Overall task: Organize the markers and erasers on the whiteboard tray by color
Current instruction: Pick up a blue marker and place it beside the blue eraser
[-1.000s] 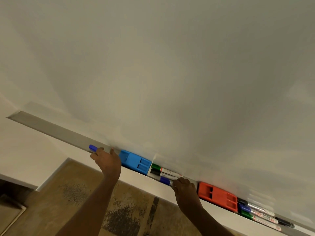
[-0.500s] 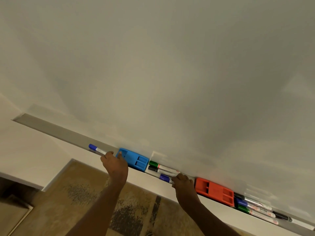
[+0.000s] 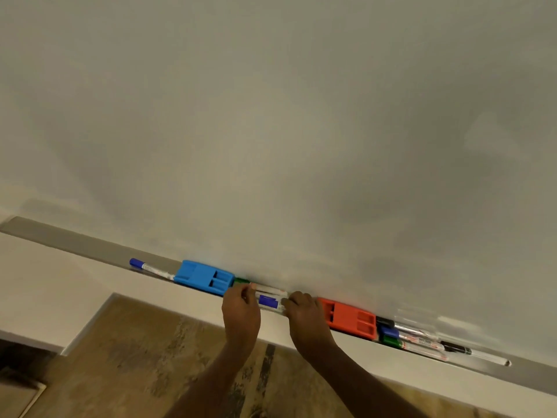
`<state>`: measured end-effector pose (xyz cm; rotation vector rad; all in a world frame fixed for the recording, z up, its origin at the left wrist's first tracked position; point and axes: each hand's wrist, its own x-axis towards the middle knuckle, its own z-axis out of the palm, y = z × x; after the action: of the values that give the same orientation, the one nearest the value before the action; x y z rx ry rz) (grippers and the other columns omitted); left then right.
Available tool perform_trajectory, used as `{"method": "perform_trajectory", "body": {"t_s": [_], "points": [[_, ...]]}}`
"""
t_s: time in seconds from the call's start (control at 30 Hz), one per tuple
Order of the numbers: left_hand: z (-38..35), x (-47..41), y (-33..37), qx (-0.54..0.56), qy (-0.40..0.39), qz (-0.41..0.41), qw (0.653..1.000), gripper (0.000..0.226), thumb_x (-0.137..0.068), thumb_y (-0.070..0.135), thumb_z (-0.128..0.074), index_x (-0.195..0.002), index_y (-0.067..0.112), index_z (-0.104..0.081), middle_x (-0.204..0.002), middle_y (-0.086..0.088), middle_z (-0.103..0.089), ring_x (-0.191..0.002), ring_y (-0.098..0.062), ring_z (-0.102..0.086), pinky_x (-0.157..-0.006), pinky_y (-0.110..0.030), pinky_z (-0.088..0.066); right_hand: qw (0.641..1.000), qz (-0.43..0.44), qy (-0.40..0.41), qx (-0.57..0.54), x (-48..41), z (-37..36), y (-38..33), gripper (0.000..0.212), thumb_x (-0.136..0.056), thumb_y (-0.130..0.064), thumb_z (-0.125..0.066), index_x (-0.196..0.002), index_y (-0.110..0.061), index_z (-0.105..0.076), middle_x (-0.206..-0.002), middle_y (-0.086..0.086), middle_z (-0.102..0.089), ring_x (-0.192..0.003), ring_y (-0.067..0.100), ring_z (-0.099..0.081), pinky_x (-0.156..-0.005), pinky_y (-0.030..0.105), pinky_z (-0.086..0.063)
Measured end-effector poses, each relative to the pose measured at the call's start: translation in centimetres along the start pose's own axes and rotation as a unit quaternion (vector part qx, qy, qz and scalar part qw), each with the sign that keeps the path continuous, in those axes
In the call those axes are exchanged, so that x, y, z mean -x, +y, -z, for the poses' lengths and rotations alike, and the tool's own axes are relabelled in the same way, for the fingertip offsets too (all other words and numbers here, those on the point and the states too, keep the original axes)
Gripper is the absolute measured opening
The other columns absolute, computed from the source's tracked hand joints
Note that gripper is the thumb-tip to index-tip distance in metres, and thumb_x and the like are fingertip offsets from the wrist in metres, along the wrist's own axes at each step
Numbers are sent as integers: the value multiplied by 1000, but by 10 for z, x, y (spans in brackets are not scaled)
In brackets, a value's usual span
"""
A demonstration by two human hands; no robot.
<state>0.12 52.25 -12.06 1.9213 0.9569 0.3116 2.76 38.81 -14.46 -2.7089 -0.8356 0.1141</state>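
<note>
A grey tray (image 3: 75,244) runs under the whiteboard. One blue-capped marker (image 3: 149,268) lies on it, left of a blue eraser (image 3: 204,277). Between that eraser and a red eraser (image 3: 349,319) lie a green-capped marker (image 3: 241,280) and a second blue-capped marker (image 3: 268,301). My left hand (image 3: 241,313) has its fingertips on the left ends of these markers; which one it holds is hidden. My right hand (image 3: 304,315) pinches the barrel of that second blue-capped marker. Right of the red eraser lie a black-capped marker (image 3: 385,322), another blue-capped marker (image 3: 388,331) and another green-capped marker (image 3: 390,341), then a thin black marker (image 3: 458,348).
The whiteboard (image 3: 271,131) fills the upper view. Below the tray is a white ledge (image 3: 60,282), then a brown patterned floor (image 3: 135,357). The tray's left stretch holds only the one blue-capped marker.
My left hand has let go of the blue-capped marker left of the blue eraser and moved right, past the eraser, to the middle markers. My right hand has stayed on the blue-capped marker.
</note>
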Motion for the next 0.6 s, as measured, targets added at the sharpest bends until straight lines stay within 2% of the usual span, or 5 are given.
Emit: {"method": "perform_trajectory", "body": {"t_s": [0.17, 0.23, 0.3, 0.43, 0.6], "points": [[-29, 45, 13, 22, -27, -26, 999, 25, -93, 19, -54, -108, 2, -63, -104, -14, -68, -91, -21, -60, -84, -29, -47, 999, -11, 47, -11, 22, 21, 18, 41, -74, 4, -66, -111, -15, -64, -107, 8, -66, -97, 27, -59, -83, 40, -46], [-38, 57, 19, 43, -38, -13, 998, 25, -93, 18, -54, -111, 4, -63, -107, -13, -68, -93, -23, -62, -90, -35, -52, 998, -16, 64, -16, 31, 29, 28, 41, -74, 3, -68, -110, -16, -65, -106, 7, -67, -97, 27, -60, -84, 39, -47], [-49, 70, 25, 65, -53, -5, 996, 23, -92, 18, -56, -109, 6, -64, -105, -12, -69, -89, -24, -64, -84, -40, -57, 997, -25, 72, -19, 43, 38, 41, 41, -74, 4, -67, -110, -15, -64, -108, 7, -66, -98, 28, -60, -85, 41, -47], [-69, 90, 35, 68, -82, -11, 994, 19, -91, 21, -57, -104, 9, -66, -96, -8, -71, -78, -19, -66, -59, -11, -45, 994, -48, 97, -10, 69, 58, 64, 43, -63, -5, -81, -101, -20, -69, -96, 2, -71, -86, 23, -65, -77, 39, -53], [-100, 125, 51, 51, -130, -39, 989, 16, -91, 24, -58, -99, 14, -67, -87, 2, -67, -66, -7, -65, -53, -4, -40, 989, -71, 130, 4, 104, 75, 106, 40, -58, -2, -82, -93, -17, -70, -90, 4, -71, -80, 24, -66, -72, 37, -53]]}}
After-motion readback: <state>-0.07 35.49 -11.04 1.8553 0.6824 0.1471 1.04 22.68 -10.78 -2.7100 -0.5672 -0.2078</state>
